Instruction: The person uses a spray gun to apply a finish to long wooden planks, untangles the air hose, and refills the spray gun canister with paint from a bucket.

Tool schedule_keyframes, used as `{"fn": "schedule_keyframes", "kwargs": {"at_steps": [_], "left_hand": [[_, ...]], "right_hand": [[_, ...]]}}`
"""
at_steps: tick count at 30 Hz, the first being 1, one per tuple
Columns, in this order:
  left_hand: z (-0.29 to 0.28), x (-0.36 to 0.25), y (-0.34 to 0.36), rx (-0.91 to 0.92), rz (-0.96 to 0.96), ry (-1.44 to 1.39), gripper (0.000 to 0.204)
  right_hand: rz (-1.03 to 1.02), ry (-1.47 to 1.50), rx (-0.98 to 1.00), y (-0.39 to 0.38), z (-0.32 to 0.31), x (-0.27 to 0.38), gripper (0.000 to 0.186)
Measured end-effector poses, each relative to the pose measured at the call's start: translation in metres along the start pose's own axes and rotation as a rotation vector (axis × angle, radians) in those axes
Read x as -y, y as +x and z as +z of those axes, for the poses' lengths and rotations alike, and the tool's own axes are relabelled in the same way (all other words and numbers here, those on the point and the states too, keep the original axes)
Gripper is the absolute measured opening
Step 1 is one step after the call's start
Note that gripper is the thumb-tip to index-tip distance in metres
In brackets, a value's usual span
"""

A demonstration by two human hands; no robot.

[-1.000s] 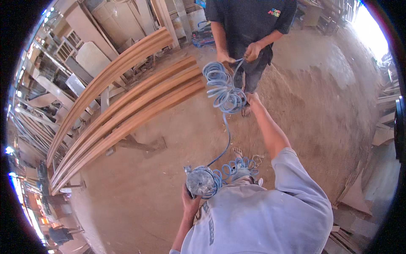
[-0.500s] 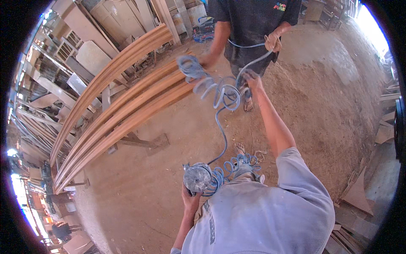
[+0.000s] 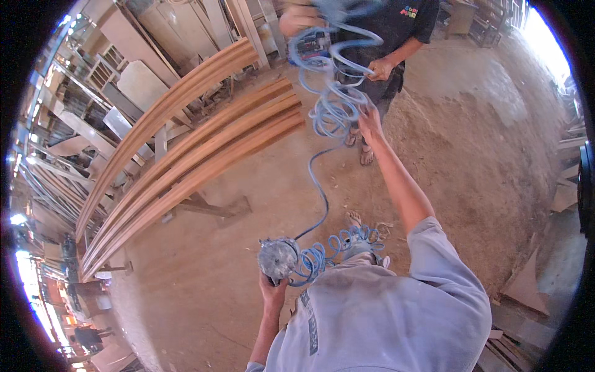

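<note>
My left hand is closed round a round, dusty grey disc sander, held pad side up at the lower middle. From the sander a thin blue hose runs up to a bunch of blue coiled air hose. My right hand, arm stretched forward, grips that coiled hose at its right side; its fingers are partly hidden by the loops. Across from me, a co-worker's hand touches the upper loops, and the co-worker's other hand, blurred, is raised beside them. More blue coils hang beside the sander toward my leg.
Long brown wooden mouldings lie on supports at the left, with boards and panels stacked behind. A co-worker in a dark shirt stands opposite on the dusty floor. Wood scraps lie at the right edge.
The co-worker's raised hand and upper hose loops have moved up, stretching the coils. The co-worker's other hand has lowered onto the loops. My left hand and the sander have shifted slightly left.
</note>
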State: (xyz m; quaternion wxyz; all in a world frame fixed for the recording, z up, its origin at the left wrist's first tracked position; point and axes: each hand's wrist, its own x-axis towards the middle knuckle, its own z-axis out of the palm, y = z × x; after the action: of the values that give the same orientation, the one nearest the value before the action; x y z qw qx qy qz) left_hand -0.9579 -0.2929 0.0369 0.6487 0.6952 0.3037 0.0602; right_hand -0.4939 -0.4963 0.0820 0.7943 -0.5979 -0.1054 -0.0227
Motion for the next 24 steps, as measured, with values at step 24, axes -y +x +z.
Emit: {"fn": "schedule_keyframes", "kwargs": {"at_steps": [24], "left_hand": [[0.008, -0.031, -0.006, 0.006, -0.021, 0.018, 0.069]], "right_hand": [[-0.187, -0.614, -0.114, 0.0, -0.026, 0.043, 0.04]]}}
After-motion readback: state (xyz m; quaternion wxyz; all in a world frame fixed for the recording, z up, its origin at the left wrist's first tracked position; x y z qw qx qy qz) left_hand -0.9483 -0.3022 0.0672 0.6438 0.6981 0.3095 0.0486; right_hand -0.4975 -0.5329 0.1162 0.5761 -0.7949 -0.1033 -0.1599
